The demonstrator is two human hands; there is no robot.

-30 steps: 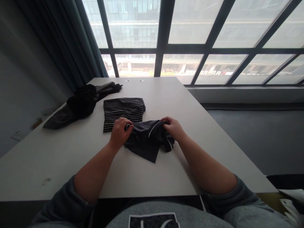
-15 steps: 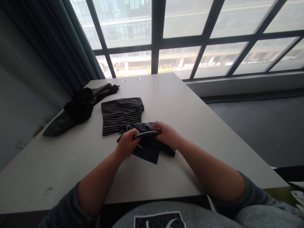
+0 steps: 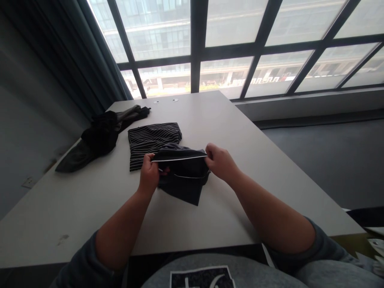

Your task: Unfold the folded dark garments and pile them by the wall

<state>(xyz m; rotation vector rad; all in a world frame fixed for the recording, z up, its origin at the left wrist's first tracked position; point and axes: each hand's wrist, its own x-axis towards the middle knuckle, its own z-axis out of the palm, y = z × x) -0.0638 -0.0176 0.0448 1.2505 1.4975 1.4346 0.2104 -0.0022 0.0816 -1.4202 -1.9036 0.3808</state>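
A dark grey garment with a white-edged band (image 3: 183,176) is stretched between my two hands, its kind not clear. My left hand (image 3: 150,173) is closed on the left end of the band, with some fingers inside the opening. At the right end, my right hand (image 3: 220,160) pinches the same band. The garment's lower part hangs down to a pointed corner near the table surface. Just behind it lies a folded black cloth with white stripes (image 3: 153,136), partly covered by the held garment.
A crumpled heap of black and grey clothing (image 3: 100,134) lies at the table's left edge. The white table (image 3: 270,208) reaches toward a large framed window (image 3: 225,76). A dark curtain (image 3: 75,52) hangs at the left, and a wall socket (image 3: 29,182) is below.
My hands have moved apart, the left one leftward and the right one rightward. Between them the white-edged band is now pulled wide and straight, and raised a little.
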